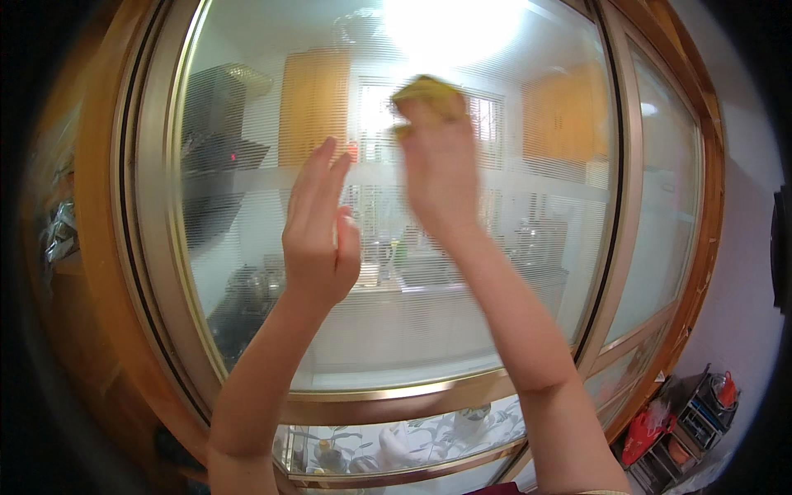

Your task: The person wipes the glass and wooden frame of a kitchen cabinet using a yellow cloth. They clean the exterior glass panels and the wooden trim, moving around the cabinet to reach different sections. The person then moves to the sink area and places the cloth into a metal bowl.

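My right hand (440,170) is raised high, blurred, and grips a folded yellow cloth (431,93) at the glass. Before me stands a framed sliding door with a ribbed glass pane (396,334). To the left and a little lower, my left hand (318,229) is held up with its fingers extended and nothing in it. Whether its fingers touch the pane I cannot tell. The cloth hides part of my right fingers.
Metal door frame (408,402) borders the pane, within a wooden surround (102,247). Through the glass show wall cabinets (314,105), a range hood (213,117) and a counter. At lower right stands a rack (696,421) with a red bag (643,433).
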The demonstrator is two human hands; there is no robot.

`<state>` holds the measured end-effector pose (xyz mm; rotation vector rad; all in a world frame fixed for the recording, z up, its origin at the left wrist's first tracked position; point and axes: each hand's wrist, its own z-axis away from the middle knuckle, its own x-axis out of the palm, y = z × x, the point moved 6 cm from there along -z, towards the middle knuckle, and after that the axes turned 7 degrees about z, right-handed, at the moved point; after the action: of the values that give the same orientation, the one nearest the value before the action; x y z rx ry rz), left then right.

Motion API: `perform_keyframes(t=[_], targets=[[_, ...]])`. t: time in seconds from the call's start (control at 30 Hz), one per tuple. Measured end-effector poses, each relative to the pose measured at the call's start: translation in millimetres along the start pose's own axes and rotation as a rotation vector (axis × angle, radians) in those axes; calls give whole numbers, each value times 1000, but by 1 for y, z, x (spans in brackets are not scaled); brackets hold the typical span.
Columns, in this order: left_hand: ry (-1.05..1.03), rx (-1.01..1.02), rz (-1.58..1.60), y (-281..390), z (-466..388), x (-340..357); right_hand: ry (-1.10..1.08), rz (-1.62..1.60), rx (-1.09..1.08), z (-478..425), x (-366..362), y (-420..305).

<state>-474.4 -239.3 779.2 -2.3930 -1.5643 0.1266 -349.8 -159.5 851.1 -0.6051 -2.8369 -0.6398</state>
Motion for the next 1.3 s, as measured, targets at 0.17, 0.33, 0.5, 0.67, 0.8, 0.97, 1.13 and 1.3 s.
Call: perform_keyframes(t=[0.17, 0.33, 0.5, 0.67, 0.8, 0.97, 1.13, 1.3], targets=[[219, -29, -107, -5, 50, -40, -235, -249, -362, 60, 44, -114], [-12, -52, -79, 17, 62, -22, -443, -70, -319, 66, 15, -66], [-272, 37, 40, 44, 49, 26, -147, 366, 148, 78, -75, 96], [-274, 99, -73, 49, 58, 65, 94, 341, 674, 136, -150, 194], [-249, 89, -45, 50, 54, 63, 75, 495, 720, 122, -150, 205], [-259, 71, 82, 40, 69, 29, 43, 381, 344, 61, -95, 129], [-104, -88, -41, 21, 111, -55, -278, 116, 44, 65, 12, -61], [144, -294, -147, -10, 152, -108, -472, -102, -289, 143, 66, -193]])
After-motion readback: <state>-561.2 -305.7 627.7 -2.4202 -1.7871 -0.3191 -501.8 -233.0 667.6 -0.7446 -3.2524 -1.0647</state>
